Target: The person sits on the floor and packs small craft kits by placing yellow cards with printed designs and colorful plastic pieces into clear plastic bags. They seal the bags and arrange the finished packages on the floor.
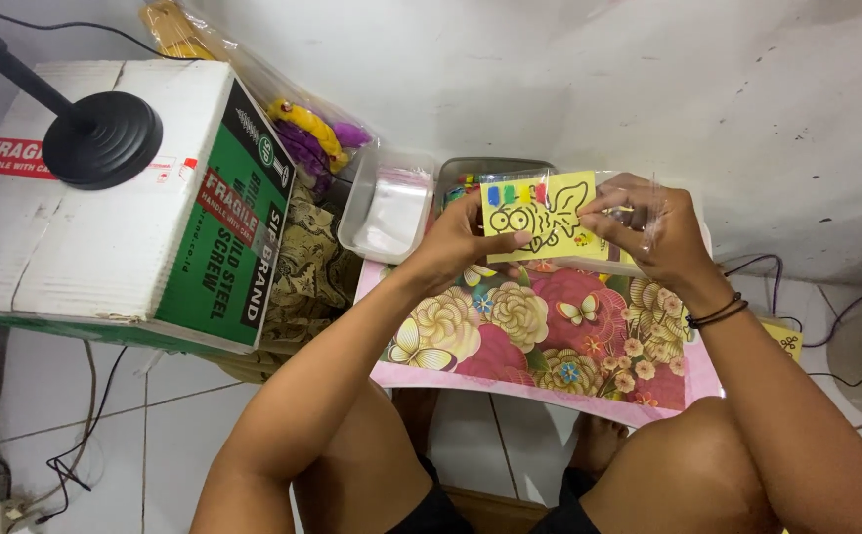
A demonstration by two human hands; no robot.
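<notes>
**Yellow card half-way into its clear sleeve**

Head view: the left hand (456,242) pinches the left edge of a yellow card (540,216) printed with a black line drawing and small coloured blobs along its top. The right hand (653,232) closes its fingers on a clear plastic sleeve (648,210) at the card's right end. Judging by the overlap, the card is only partly sleeved; most of it remains bare. The card is held above the far edge of a floral-covered board (540,341). Left of the card sits a clear tub of plastic bags (388,213); further left, a cardboard box (105,198).
</notes>
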